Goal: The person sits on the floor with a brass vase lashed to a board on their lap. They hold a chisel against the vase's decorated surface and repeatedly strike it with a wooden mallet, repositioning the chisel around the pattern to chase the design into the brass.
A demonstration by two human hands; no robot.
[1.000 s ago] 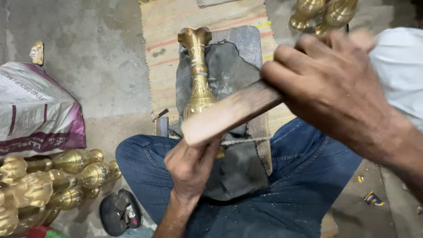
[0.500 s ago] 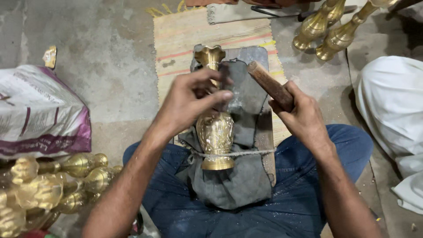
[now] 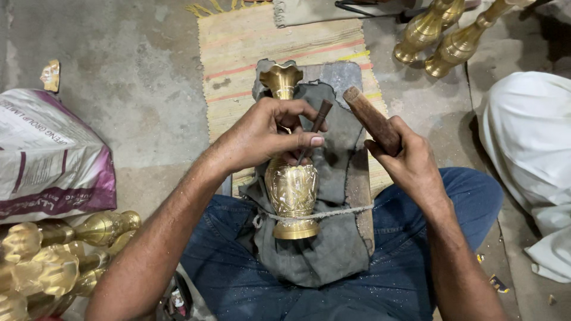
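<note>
A brass vase (image 3: 291,189) lies on a grey cloth (image 3: 321,249) across my lap, tied down by a thin string (image 3: 333,213) near its foot. My left hand (image 3: 267,134) rests over the vase's neck and pinches a thin dark chisel (image 3: 315,128) whose tip meets the vase's engraved body. My right hand (image 3: 407,160) grips a brown wooden mallet stick (image 3: 372,119), raised just right of the chisel's top. The vase's flared mouth (image 3: 281,77) points away from me.
A striped woven mat (image 3: 250,47) covers the concrete floor ahead. Several brass vases (image 3: 53,261) are piled at lower left beside a printed sack (image 3: 47,154). More brass vases (image 3: 446,32) lie at upper right. A person in white cloth (image 3: 529,154) sits to the right.
The view steadied and drew closer. My left hand settled the chisel on the vase's body. My right hand brought the wooden stick down from in front of the camera to beside the chisel.
</note>
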